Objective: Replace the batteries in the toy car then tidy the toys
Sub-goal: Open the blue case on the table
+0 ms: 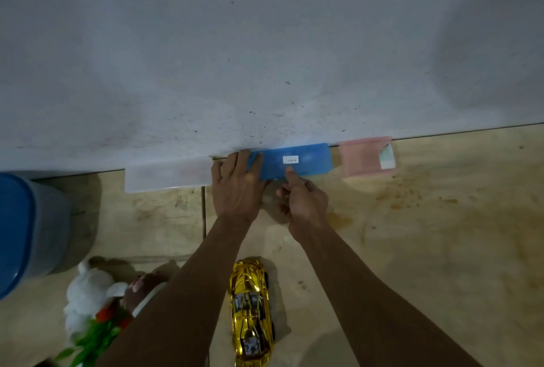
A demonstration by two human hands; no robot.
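Nearest, at 6 o'clock: gold toy car (pixel 253 312) upright on the floor (pixel 426 249), touched by neither hand, battery hatch not visible; battery swap judged barely begun. At 7 o'clock, plush toys (pixel 97 305) heaped loose, untidied. Blue-lidded bin (pixel 26 231) at 9 o'clock. Farther, toward 12: left hand (pixel 238 187) laid flat, fingers straight, on the left end of a blue plastic case (pixel 294 160) against the wall (pixel 265 43). Right hand (pixel 303 202) curled, index finger pressing the case's near edge; anything held, cannot tell. Probably fetching batteries or a tool. Flanking: clear case (pixel 167 175), pink box (pixel 365 157).
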